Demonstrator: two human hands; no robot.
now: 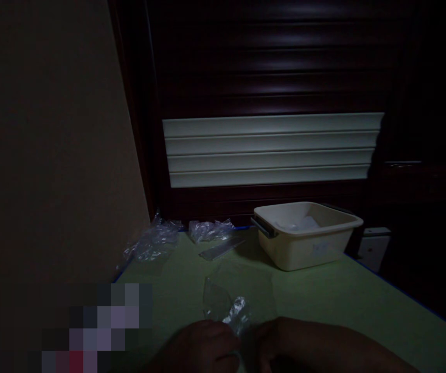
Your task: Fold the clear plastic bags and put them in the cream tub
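The scene is very dark. At the bottom edge my left hand (197, 344) and my right hand (281, 344) meet over the green table (324, 305). Between them they pinch a small clear plastic bag (226, 308), which sticks up crumpled above the fingers. Both hands look closed on it, though their fingertips are hard to make out in the dim light.
A cream plastic tub (304, 238) with dark handles stands at the back right, something white inside. Crumpled clear plastic bags (155, 241) (209, 229) and a flat clear strip (220, 250) lie at the back left. A wall (52, 155) borders the left, a shuttered window behind.
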